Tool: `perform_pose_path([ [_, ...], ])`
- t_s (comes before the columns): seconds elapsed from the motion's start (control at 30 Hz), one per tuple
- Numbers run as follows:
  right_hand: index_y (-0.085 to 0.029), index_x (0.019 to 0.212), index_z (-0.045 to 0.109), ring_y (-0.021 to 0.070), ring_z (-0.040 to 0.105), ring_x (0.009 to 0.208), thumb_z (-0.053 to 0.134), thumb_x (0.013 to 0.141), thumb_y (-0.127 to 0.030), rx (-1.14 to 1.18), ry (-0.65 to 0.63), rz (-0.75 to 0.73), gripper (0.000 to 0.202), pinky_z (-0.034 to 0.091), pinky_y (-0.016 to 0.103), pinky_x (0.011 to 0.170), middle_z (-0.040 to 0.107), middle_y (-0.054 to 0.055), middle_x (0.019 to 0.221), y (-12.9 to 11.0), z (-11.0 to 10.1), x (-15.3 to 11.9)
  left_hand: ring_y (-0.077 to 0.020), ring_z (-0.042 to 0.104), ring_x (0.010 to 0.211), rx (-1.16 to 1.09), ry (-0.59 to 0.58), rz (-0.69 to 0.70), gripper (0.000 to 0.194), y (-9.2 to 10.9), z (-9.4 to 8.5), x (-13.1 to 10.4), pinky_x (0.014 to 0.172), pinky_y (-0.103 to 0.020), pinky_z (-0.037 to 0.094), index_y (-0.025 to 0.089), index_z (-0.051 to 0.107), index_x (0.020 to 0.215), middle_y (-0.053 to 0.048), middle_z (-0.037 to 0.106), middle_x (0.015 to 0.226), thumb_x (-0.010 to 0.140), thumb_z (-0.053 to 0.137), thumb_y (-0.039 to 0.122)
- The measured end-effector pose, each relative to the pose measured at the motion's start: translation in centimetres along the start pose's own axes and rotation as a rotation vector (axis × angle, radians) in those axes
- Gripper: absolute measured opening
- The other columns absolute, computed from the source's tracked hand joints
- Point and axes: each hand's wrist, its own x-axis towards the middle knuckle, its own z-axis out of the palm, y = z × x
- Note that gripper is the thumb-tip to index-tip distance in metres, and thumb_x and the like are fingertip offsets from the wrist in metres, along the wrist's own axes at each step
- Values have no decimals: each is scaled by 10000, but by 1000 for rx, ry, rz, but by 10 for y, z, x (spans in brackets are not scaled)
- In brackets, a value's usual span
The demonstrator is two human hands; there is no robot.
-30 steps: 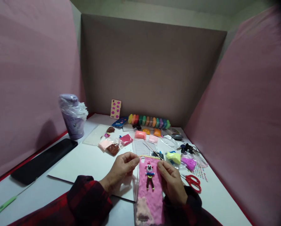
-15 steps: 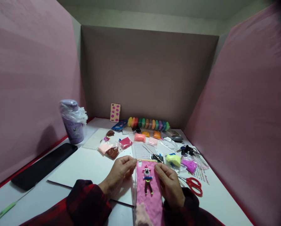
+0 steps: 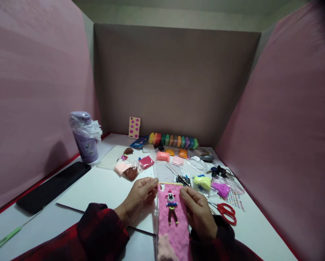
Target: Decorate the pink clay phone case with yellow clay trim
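Note:
A phone case (image 3: 179, 230) covered in pink clay is held up in front of me, its lower end cut off by the frame. On it is a small clay figure (image 3: 171, 206) with a white head, a blue band and brown legs. Pale clay spreads over the case's lower left. My left hand (image 3: 141, 197) pinches the case's upper left corner between thumb and fingers. Along the right edge, my right hand (image 3: 199, 210) grips it, the thumb on the front and the other fingers partly hidden behind.
Red-handled scissors (image 3: 226, 213) lie right of my right hand. Bags of clay, such as a yellow one (image 3: 202, 182), spread beyond the case. At left are a black phone-shaped slab (image 3: 53, 186), a purple bottle (image 3: 85, 139) and a green-handled tool (image 3: 6, 239).
Both hands keep their hold on the phone case, which is almost still. The view has shifted slightly, so the background sits a little higher.

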Motion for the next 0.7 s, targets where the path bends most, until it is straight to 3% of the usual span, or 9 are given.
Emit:
perform_pose_path([
  [0.7,-137,647,552,49,355,485,733,700,-396,97,-9,46,321,283,156,450,434,-47,547,-1,-3,1,-62,422,539,-37,-43,-25,158,0,-2,-1,536,-186,297,127,574,702,12,503,603,735,675,245],
])
